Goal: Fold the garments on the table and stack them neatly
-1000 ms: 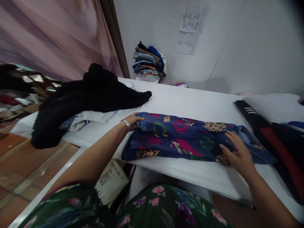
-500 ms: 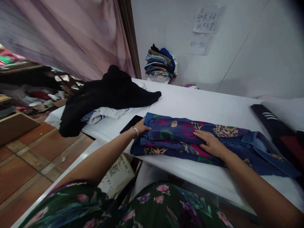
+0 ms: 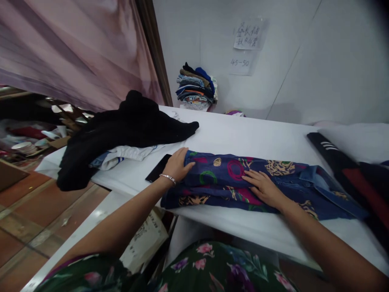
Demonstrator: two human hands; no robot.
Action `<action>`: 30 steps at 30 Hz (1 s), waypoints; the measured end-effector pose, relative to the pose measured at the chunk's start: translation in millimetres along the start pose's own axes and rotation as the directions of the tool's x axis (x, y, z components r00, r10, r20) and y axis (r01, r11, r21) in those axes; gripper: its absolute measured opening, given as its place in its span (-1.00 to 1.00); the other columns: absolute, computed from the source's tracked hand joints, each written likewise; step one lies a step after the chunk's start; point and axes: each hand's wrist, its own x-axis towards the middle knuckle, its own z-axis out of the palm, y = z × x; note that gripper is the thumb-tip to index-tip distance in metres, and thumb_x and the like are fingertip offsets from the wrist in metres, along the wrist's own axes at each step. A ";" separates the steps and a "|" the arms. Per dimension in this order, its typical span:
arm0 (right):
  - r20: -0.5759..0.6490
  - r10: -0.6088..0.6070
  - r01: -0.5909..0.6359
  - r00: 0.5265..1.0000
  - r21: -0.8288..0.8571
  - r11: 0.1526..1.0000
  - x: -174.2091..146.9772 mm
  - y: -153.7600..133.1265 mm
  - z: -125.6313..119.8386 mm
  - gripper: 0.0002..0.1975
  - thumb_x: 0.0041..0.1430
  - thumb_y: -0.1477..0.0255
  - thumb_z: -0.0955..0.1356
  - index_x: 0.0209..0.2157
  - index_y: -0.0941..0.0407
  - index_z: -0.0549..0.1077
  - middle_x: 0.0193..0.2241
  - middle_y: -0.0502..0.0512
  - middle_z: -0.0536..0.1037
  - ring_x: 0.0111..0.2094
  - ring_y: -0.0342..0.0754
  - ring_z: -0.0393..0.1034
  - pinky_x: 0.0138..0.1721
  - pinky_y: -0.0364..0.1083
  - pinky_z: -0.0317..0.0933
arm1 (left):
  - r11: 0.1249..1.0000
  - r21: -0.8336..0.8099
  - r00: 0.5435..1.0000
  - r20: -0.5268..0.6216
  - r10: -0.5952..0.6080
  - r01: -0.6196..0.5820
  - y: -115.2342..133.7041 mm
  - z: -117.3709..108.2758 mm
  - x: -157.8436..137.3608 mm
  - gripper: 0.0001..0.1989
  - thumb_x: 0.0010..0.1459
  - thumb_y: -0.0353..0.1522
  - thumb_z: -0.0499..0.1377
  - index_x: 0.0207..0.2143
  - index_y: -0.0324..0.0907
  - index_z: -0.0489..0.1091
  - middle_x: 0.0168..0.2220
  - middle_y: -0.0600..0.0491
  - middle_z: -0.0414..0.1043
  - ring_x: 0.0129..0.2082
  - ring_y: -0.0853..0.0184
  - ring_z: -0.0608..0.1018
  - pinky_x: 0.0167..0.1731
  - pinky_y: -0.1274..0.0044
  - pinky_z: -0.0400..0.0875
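Observation:
A dark blue denim jacket [image 3: 209, 174] printed with pink, green and tan figures lies folded lengthwise on the white table, its collar toward the right. My left hand [image 3: 178, 164], with a silver bracelet at the wrist, rests at the jacket's left end. Its fingers lie stretched along the edge, thumb apart on the cloth. Flat on the middle of the jacket is my right hand [image 3: 263, 188], fingers spread. A black phone [image 3: 158, 168] lies on the table just left of my left hand.
A black garment [image 3: 127, 125] is heaped over white clothing [image 3: 130, 155] on the left. Folded clothes [image 3: 196, 87] are stacked against the wall. A dark garment with white stripes [image 3: 328, 146] lies at the right. Below the table edge is a printed white package [image 3: 146, 239].
My left hand has shifted from holding the jacket's left edge to lying stretched along it. My right hand stays on the middle, its fingers more spread. The view has turned slightly right.

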 end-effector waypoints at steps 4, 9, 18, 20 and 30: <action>0.014 0.000 -0.001 1.000 0.058 0.998 -1.5 -11.9 -10.5 -0.54 0.27 0.15 0.23 0.17 -0.09 0.33 0.26 0.12 0.23 0.30 0.17 0.02 0.25 0.37 -0.14 | 0.991 -0.020 0.969 0.206 0.137 -0.136 17.2 19.6 2.0 -0.39 0.16 -0.12 0.12 0.21 -0.17 0.22 0.32 -0.14 0.08 0.32 0.08 0.10 0.28 0.20 -0.09; -0.023 0.035 -0.029 0.999 0.232 0.972 1.4 -6.2 -26.0 -0.58 0.31 0.14 0.16 0.02 -0.05 0.48 0.15 0.09 0.40 0.23 0.11 0.19 0.22 0.32 0.02 | 0.991 -0.123 0.886 0.463 0.013 0.050 0.2 29.9 30.7 -0.53 0.18 -0.04 0.01 -0.03 -0.08 0.46 0.09 -0.08 0.43 0.14 0.10 0.39 0.16 0.33 0.15; -0.027 0.516 -0.515 0.856 -0.123 0.848 23.4 133.6 -56.8 -0.55 0.25 0.19 0.16 -0.05 0.11 0.52 0.00 0.23 0.52 0.10 0.22 0.33 0.12 0.27 0.14 | 0.994 0.101 0.940 0.340 0.012 -0.050 -36.7 36.5 98.4 -0.64 0.19 -0.16 0.04 -0.03 -0.05 0.44 0.13 -0.04 0.39 0.20 0.13 0.30 0.18 0.23 0.04; 0.058 0.608 -0.584 0.792 -0.220 0.781 14.0 156.3 -61.5 -0.50 0.26 0.13 0.13 -0.08 0.09 0.53 -0.04 0.23 0.54 0.06 0.23 0.36 0.09 0.33 0.09 | 0.991 0.122 0.931 0.364 0.008 -0.056 -39.9 39.8 101.4 -0.62 0.15 -0.09 0.08 -0.14 -0.10 0.49 0.02 -0.10 0.48 0.10 0.09 0.40 0.14 0.25 0.09; 0.028 0.720 -0.667 0.693 -0.353 0.656 -42.5 195.3 -77.7 -0.42 0.23 -0.02 0.09 -0.34 0.11 0.50 -0.34 0.34 0.59 -0.27 0.17 0.49 -0.32 0.01 0.19 | 0.945 0.325 0.943 0.324 -0.075 -0.037 -39.5 9.6 140.1 -0.39 0.04 0.18 0.00 -0.41 -0.15 0.50 -0.31 -0.19 0.54 -0.17 -0.03 0.54 -0.22 0.39 0.31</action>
